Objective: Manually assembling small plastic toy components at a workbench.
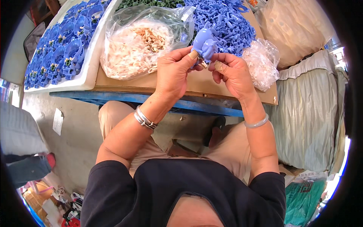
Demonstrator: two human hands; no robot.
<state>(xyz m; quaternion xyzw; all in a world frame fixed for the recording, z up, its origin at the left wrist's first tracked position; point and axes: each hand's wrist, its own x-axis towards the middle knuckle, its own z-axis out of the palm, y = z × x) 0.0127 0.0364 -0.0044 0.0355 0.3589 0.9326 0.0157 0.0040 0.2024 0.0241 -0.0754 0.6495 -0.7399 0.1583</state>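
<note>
Above the table's near edge, my left hand (173,70) grips a glossy blue plastic toy part (205,42) between thumb and fingers. My right hand (233,73) is pinched at the part's lower right side, its thumb and fingertips pressed together. A small cream-coloured piece (204,64) shows between the two hands; which hand holds it is hard to make out. Behind the hands lies a heap of small blue plastic pieces (227,28). Left of them, an open clear bag (117,68) holds many cream-coloured plastic pieces (153,39).
A white foam tray (85,81) at the left carries rows of blue assemblies (62,53). Dark green pieces (151,3) lie at the back. A small clear bag of pale pieces (261,64) sits right of my hands. Large sacks (308,109) stand at the right. Another person's leg (30,168) shows at left.
</note>
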